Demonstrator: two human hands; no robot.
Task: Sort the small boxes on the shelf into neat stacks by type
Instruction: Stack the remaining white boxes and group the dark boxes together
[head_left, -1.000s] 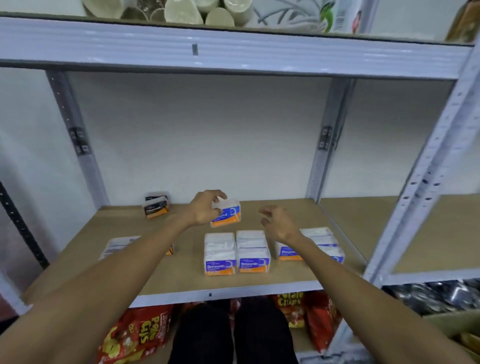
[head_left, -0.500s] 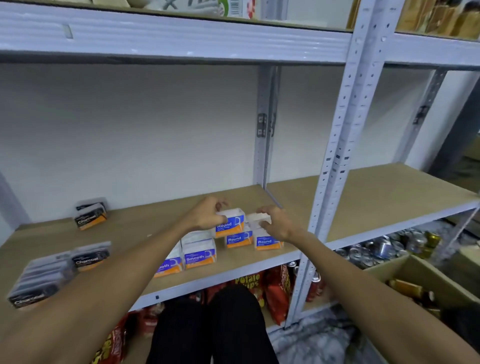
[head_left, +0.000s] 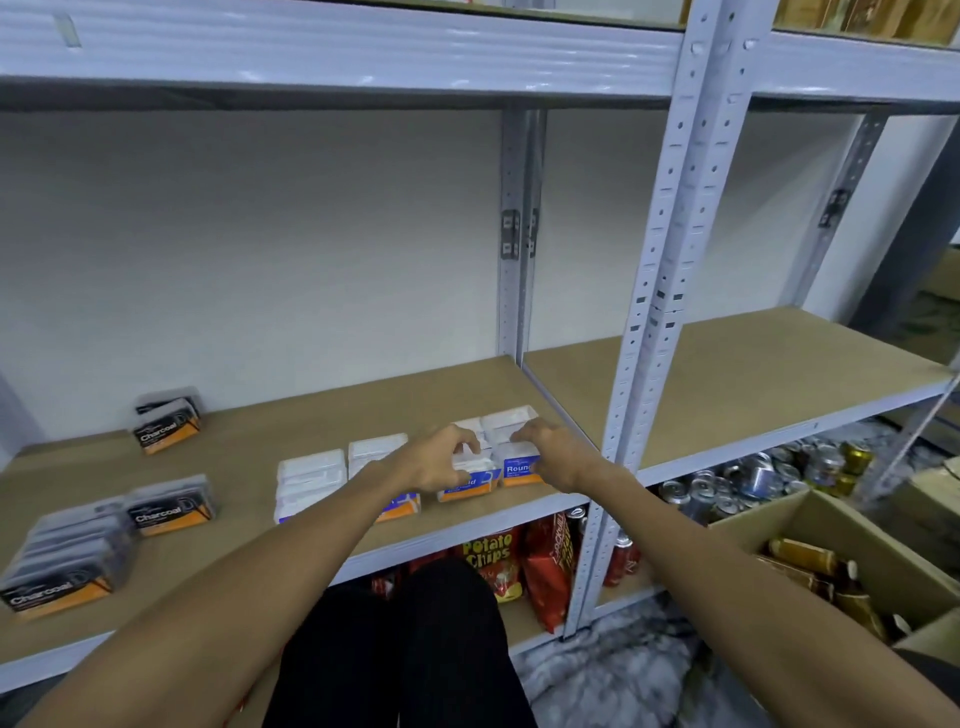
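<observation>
Both hands are at the right end of the wooden shelf (head_left: 322, 400), close to its front edge. The left hand (head_left: 441, 462) has its fingers curled round the top of a blue-and-orange Round box (head_left: 470, 486) and grips it. The right hand (head_left: 558, 454) holds the second Round box (head_left: 517, 470) just beside it, fingers hooked over the top. The two boxes touch side by side. More white-topped boxes (head_left: 511, 418) sit directly behind them.

To the left, along the front edge, stand two more white boxes (head_left: 311, 480), their fronts partly hidden by the left forearm. Black Charcoal boxes (head_left: 171, 506) lie further left, with a row of them (head_left: 62, 566) at the front left corner and a separate pair (head_left: 166, 423) near the back edge.

On the lower shelf are potato chip bags (head_left: 491, 556) and drink cans (head_left: 753, 478). A cardboard carton (head_left: 841, 525) of bottles stands at the right.
</observation>
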